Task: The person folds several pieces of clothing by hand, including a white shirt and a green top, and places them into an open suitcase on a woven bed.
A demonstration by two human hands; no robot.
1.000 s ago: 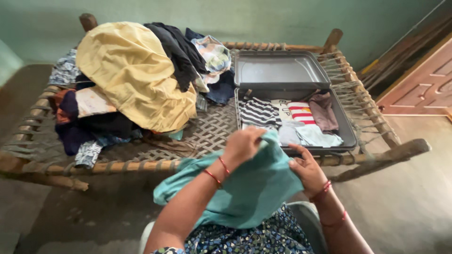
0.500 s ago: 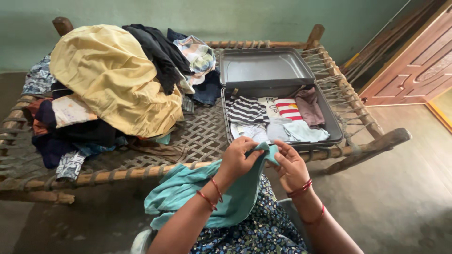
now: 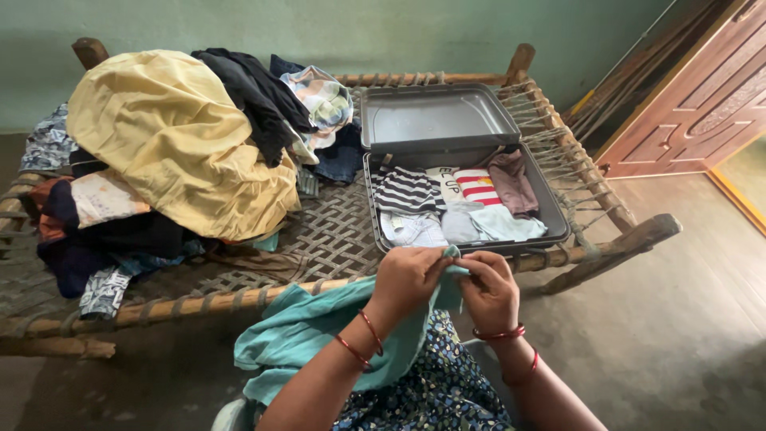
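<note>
A teal cloth garment (image 3: pixel 319 335) drapes over my lap. My left hand (image 3: pixel 407 279) and my right hand (image 3: pixel 491 289) both pinch its upper edge, close together, just in front of the bed frame. Red bangles circle both wrists. Beyond my hands an open grey suitcase (image 3: pixel 550 209) lies on the woven bed, holding folded clothes: a black-and-white striped piece (image 3: pixel 407 191), a red-and-white striped piece (image 3: pixel 477 187), a brown piece (image 3: pixel 511 182) and pale blue ones (image 3: pixel 499 225).
A wooden rope-woven cot (image 3: pixel 335 231) fills the middle. On its left a heap of clothes rises, topped by a big yellow cloth (image 3: pixel 171 144) and dark garments (image 3: pixel 251 92). A carved wooden door (image 3: pixel 694 104) stands at right, over a grey concrete floor (image 3: pixel 678 335).
My hands have come together on the teal garment's edge, the right one moving left toward the left one. The view has shifted slightly, so the cot and suitcase sit further left.
</note>
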